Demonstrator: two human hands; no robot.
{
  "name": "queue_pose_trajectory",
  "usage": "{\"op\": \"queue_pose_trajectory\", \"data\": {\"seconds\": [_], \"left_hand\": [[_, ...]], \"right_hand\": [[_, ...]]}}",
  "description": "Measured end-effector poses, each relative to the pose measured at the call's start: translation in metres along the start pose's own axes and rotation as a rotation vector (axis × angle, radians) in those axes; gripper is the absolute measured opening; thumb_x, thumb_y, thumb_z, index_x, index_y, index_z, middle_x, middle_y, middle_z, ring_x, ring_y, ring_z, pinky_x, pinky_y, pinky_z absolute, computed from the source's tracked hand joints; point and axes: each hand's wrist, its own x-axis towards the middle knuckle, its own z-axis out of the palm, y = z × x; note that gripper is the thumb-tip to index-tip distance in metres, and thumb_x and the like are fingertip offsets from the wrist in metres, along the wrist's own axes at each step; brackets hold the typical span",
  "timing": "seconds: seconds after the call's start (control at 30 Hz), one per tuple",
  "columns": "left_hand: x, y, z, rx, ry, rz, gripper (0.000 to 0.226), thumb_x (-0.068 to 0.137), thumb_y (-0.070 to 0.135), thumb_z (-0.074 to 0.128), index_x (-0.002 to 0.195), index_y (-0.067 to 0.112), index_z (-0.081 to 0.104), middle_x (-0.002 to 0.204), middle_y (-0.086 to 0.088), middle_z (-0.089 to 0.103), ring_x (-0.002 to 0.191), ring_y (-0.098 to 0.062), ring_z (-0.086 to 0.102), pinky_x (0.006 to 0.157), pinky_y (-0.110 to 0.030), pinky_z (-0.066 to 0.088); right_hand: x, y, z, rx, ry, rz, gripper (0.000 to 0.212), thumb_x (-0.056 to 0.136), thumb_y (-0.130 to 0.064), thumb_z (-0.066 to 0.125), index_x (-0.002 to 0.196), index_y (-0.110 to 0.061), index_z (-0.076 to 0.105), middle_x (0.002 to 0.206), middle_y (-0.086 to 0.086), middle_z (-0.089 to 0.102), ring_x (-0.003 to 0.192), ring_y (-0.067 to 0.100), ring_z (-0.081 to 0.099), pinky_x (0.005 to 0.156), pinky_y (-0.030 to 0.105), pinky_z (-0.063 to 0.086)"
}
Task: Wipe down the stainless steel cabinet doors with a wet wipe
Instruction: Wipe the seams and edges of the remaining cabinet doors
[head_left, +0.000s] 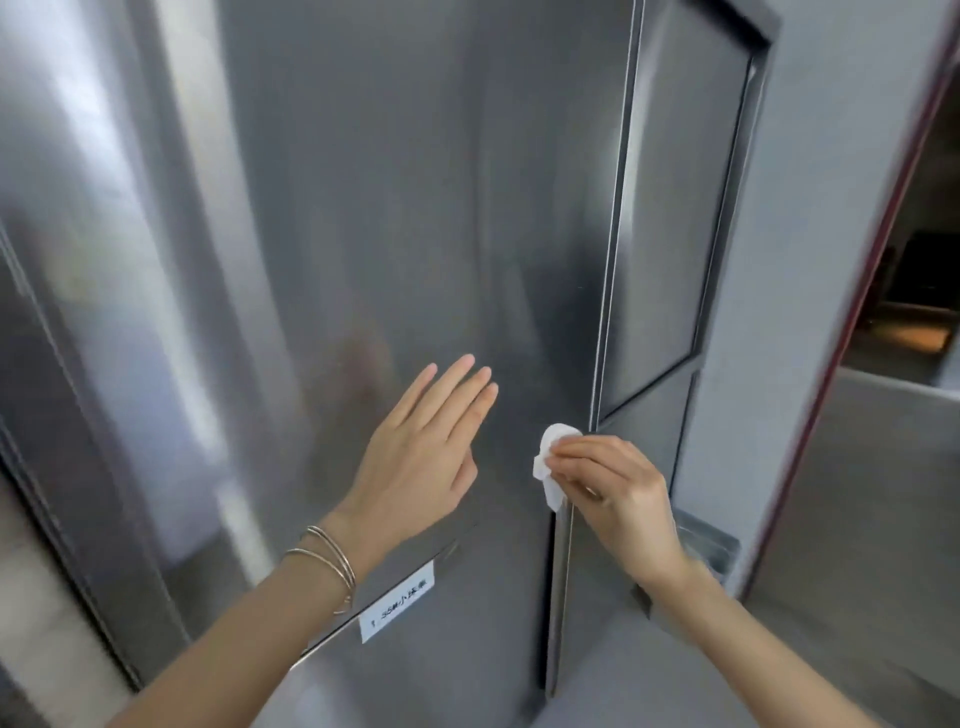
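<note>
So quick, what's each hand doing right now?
Left hand: open, fingers straight, holding nothing.
Right hand: pinching the white wipe at the door edge.

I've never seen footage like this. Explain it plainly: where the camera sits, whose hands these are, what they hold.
There is no machine here. One camera, worn on a person's head, looks forward and down, so both arms reach in from below. The left hand, thin bracelets on its wrist, is held flat at a stainless steel cabinet door; whether it touches is unclear. The right hand pinches a white wet wipe against that door's right edge. A small paper label sits lower down.
</note>
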Motion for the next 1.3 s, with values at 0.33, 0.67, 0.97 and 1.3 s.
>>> {"op": "queue_pose_trajectory", "data": {"seconds": [0.33, 0.67, 0.97, 1.3], "left_hand": [[0.121, 0.067, 0.054, 0.078, -0.041, 0.004, 0.057, 0.089, 0.033, 0.037, 0.137, 0.006, 0.054, 0.143, -0.009, 0.052, 0.138, -0.027, 0.043, 0.114, -0.047, 0.035], [0.239, 0.103, 0.093, 0.187, -0.031, -0.097, 0.060, 0.088, 0.036, 0.035, 0.135, 0.003, 0.055, 0.139, -0.012, 0.055, 0.135, -0.029, 0.046, 0.110, -0.051, 0.038], [0.296, 0.091, 0.111, 0.338, -0.033, -0.122, 0.062, 0.088, 0.037, 0.034, 0.136, 0.002, 0.053, 0.141, -0.013, 0.053, 0.136, -0.030, 0.045, 0.113, -0.051, 0.035], [0.337, 0.045, 0.136, 0.450, 0.028, -0.165, 0.066, 0.082, 0.034, 0.066, 0.137, 0.000, 0.052, 0.144, -0.014, 0.050, 0.137, -0.031, 0.043, 0.110, -0.052, 0.037]], "right_hand": [[0.029, 0.143, -0.047, -0.112, 0.029, -0.078, 0.005, 0.075, -0.005, 0.073, 0.075, -0.010, 0.074, 0.089, -0.004, 0.072, 0.079, 0.018, 0.067, 0.071, 0.023, 0.046], [0.085, 0.275, -0.081, -0.018, -0.012, -0.190, 0.012, 0.076, 0.003, 0.075, 0.080, -0.009, 0.074, 0.091, -0.004, 0.071, 0.079, 0.020, 0.067, 0.066, 0.035, 0.052], [0.134, 0.332, -0.061, 0.081, 0.035, -0.267, 0.014, 0.076, 0.005, 0.072, 0.081, -0.008, 0.075, 0.090, -0.002, 0.072, 0.080, 0.022, 0.066, 0.065, 0.036, 0.053], [0.185, 0.376, 0.004, 0.207, 0.116, -0.309, 0.010, 0.079, 0.004, 0.073, 0.082, -0.005, 0.074, 0.092, 0.002, 0.071, 0.083, 0.023, 0.066, 0.068, 0.037, 0.053]]}}
